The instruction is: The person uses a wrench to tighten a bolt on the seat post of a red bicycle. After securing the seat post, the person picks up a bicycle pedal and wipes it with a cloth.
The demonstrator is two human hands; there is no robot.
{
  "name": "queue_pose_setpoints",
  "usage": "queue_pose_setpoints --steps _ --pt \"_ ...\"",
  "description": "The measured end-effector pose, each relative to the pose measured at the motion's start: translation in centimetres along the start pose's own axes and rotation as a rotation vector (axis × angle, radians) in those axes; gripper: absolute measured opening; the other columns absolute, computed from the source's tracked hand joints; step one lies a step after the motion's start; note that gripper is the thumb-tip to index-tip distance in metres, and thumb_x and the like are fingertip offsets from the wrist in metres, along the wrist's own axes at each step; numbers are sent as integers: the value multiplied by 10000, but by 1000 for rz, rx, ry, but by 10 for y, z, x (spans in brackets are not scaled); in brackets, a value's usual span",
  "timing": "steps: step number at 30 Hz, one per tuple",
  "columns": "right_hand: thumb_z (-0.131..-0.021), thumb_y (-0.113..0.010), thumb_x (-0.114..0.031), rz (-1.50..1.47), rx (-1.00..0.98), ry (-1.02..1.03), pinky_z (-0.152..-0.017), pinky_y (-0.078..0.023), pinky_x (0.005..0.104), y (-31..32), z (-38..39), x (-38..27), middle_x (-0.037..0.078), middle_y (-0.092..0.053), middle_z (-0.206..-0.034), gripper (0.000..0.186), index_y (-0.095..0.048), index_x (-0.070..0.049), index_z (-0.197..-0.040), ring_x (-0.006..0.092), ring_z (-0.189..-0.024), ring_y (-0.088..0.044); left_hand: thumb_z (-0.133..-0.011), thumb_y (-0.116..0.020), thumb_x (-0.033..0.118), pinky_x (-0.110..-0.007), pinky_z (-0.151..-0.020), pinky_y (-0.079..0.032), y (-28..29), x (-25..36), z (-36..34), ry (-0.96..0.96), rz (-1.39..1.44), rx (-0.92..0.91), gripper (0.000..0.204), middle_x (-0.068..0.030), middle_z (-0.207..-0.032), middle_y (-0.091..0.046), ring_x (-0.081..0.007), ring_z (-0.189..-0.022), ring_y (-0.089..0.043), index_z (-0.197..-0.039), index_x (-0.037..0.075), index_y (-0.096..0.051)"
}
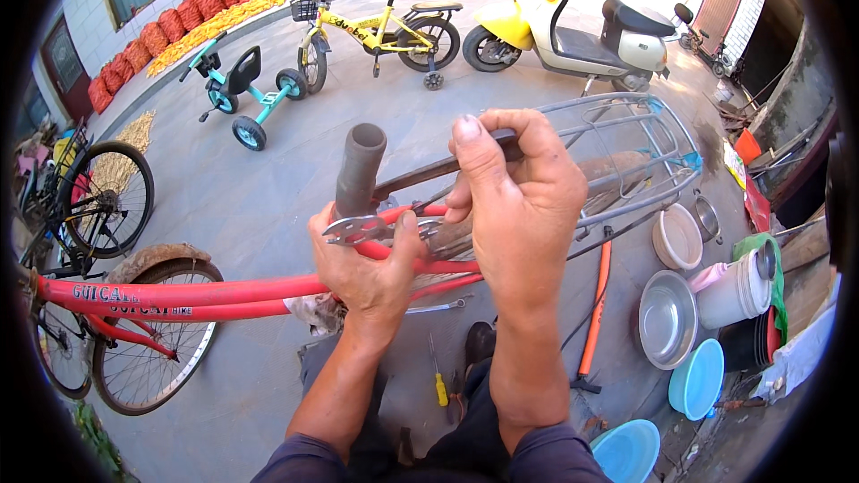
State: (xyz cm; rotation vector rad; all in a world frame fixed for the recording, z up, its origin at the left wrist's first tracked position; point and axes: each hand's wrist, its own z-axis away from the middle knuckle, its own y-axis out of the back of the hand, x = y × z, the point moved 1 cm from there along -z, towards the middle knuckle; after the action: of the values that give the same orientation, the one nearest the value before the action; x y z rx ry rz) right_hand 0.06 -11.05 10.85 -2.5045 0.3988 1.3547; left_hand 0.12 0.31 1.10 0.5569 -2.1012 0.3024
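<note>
A red bicycle frame stretches across in front of me, with a grey upright tube rising from it. Beside the base of that tube, my left hand is closed on a flat silver wrench with shaped cut-outs. My right hand is raised over the rear of the bicycle, fingers curled and thumb against the index finger; whatever it pinches, if anything, cannot be made out. A dark flat bar passes from near the tube to behind the right hand. The grey wire rear rack extends beyond it.
On the paving below lie a combination wrench, a yellow-handled screwdriver and an orange pump. Basins and a white bucket stand at right. A tricycle, small yellow bicycle and scooter are farther off.
</note>
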Motion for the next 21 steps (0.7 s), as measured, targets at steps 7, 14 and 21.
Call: queue_pose_setpoints --steps 7,14,21 --pt "-916 -665 -103 -99 121 -16 -461 -399 209 -4 -8 9 -4 -569 -625 145 -587 11 -873 32 -511 -505 -734 -837 116 -339 -772 -489 -1 -9 -1 5 -5 33 563 -109 -1015 -589 -187 -885 -605 -1160 -27 -497" --pt "-907 -649 -105 -28 231 55 -452 -415 223 8 -17 15 9 -585 -633 140 -598 19 -869 44 -501 -511 -794 -809 176 -278 -750 -476 -1 -10 -5 -194 -173 37 499 -76 -974 -542 -148 -842 -560 -1132 2 -485" --pt "-896 -625 -167 -203 147 -95 -417 -458 228 26 -24 10 25 -583 -659 205 -610 37 -889 60 -465 -528 -833 -784 192 -253 -706 -510 -1 -16 -2 -105 -128 23 496 -75 -955 -540 -127 -825 -570 -1169 14 -466"
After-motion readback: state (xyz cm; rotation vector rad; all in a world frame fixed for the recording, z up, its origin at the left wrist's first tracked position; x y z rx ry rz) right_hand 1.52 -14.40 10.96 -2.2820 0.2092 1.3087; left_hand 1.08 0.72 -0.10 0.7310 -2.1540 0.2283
